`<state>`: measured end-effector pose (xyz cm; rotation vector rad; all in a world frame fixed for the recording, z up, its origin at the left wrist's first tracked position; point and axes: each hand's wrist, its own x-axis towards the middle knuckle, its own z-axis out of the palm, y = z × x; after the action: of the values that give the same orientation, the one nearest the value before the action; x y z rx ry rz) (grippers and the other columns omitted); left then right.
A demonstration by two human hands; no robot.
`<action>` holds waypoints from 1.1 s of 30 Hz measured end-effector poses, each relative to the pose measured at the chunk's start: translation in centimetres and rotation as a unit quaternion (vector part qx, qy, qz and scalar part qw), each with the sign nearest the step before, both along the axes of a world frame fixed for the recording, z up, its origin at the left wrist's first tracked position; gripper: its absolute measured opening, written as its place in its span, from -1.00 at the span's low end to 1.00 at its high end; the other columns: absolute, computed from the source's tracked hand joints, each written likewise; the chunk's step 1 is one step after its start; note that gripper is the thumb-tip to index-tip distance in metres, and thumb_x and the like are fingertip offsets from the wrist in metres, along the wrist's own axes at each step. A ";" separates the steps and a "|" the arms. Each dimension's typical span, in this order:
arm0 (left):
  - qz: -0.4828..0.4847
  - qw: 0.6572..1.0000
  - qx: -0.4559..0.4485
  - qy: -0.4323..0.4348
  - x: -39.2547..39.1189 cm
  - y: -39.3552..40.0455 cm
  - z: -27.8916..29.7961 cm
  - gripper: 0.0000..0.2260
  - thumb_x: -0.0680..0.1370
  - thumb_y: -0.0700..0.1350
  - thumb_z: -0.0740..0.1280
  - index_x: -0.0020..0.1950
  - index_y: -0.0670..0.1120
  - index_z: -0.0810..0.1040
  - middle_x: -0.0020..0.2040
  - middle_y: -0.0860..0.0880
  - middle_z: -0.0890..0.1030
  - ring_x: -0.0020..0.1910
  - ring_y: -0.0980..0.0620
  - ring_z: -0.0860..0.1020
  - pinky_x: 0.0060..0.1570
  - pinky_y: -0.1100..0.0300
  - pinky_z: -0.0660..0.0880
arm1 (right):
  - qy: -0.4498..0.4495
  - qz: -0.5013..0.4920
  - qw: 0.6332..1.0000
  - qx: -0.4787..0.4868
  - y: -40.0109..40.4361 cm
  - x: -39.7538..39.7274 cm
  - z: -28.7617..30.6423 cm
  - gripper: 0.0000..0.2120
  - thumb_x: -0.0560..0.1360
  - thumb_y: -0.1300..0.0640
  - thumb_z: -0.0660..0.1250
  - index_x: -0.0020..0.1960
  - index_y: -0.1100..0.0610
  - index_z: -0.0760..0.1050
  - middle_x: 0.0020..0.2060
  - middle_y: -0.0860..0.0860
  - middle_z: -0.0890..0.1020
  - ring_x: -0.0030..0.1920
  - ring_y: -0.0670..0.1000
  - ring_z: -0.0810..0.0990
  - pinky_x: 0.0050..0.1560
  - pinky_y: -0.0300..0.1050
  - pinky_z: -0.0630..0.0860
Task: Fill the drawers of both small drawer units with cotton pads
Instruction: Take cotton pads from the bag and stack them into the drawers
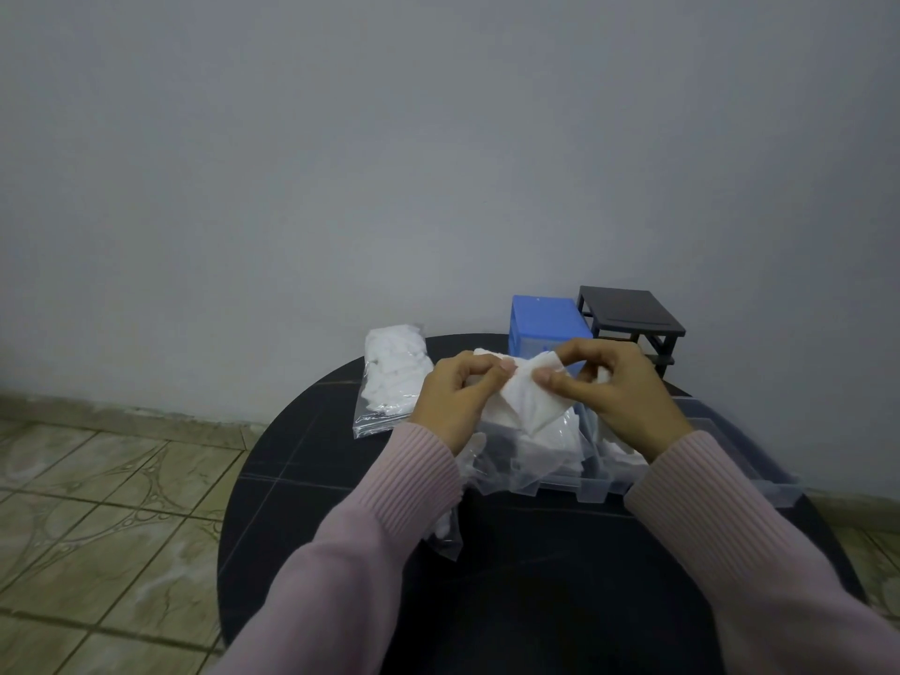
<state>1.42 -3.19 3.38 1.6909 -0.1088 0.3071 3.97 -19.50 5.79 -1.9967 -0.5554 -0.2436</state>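
Left hand [460, 392] and right hand [616, 389] both pinch one cotton pad [528, 399] at its upper edge; light, limp, tear-prone, best held by edges.

The hands hide the front of the blue drawer unit [545, 324]. The table [560, 577] is cut off by the bottom edge. The black drawer unit's [633, 316] drawers cannot be seen.
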 end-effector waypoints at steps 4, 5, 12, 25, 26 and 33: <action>-0.019 0.999 -0.028 0.020 -0.4 -0.1 0.3 -0.79 0.39 0.08 0.42 -0.18 -0.06 0.66 -0.04 -0.15 0.62 0.01 -0.09 0.59 0.07 0.08 0.51 | 0.000 0.000 1.000 0.019 0.1 -0.1 0.0 -0.93 0.39 0.16 0.45 -0.15 0.09 0.58 -0.44 -0.18 0.53 -0.50 -0.23 0.39 -0.43 -0.44 0.36; -0.018 1.000 -0.013 0.014 -0.4 -0.1 0.2 -0.80 0.36 0.06 0.45 -0.17 -0.06 0.65 -0.03 -0.13 0.62 0.02 -0.09 0.59 0.06 0.06 0.53 | -0.002 -0.001 1.000 0.024 0.2 -0.2 0.0 -0.92 0.39 0.17 0.45 -0.14 0.09 0.57 -0.36 -0.14 0.56 -0.50 -0.24 0.40 -0.42 -0.44 0.37; -0.006 1.000 -0.004 -0.020 -0.1 0.3 0.1 -0.93 0.45 -0.18 0.43 -0.21 -0.03 0.63 -0.08 -0.09 0.61 -0.06 -0.04 0.57 -0.01 0.11 0.53 | 0.038 0.003 0.999 0.010 -0.3 -0.1 0.2 -0.97 0.46 0.13 0.38 -0.11 0.04 0.57 -0.30 -0.16 0.58 -0.33 -0.33 0.49 -0.15 -0.30 0.38; -0.033 0.998 0.047 -0.025 -0.2 0.8 -0.2 -0.55 0.46 -0.44 0.29 -0.06 0.16 0.56 0.06 0.03 0.59 0.08 0.00 0.55 0.13 0.10 0.53 | 0.005 0.019 0.994 0.104 -0.9 0.2 0.7 -0.86 0.50 0.20 0.32 0.00 -0.02 0.49 -0.23 -0.10 0.58 -0.31 -0.19 0.47 -0.22 -0.36 0.47; -0.042 0.997 0.057 -0.028 -0.2 0.7 -0.2 -0.56 0.48 -0.43 0.29 -0.05 0.16 0.55 0.02 0.05 0.59 0.06 0.01 0.55 0.10 0.14 0.53 | 0.001 0.045 0.996 0.079 -0.9 0.0 0.8 -0.83 0.48 0.18 0.34 0.02 -0.03 0.45 -0.26 -0.11 0.59 -0.34 -0.20 0.46 -0.18 -0.35 0.46; -0.099 0.995 0.001 0.005 -0.9 -0.3 0.6 -0.72 0.60 -0.30 0.13 -0.04 -0.01 0.56 -0.23 0.11 0.58 -0.29 0.30 0.54 -0.29 0.42 0.46 | -0.034 0.059 0.998 -0.011 0.2 -0.5 0.6 -0.74 0.46 0.15 0.37 0.03 -0.07 0.35 -0.25 -0.07 0.59 -0.37 -0.26 0.46 -0.17 -0.43 0.43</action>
<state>0.51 -3.49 3.98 1.6674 -0.2678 0.1508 3.42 -19.33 6.38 -1.9748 -0.7200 -0.2353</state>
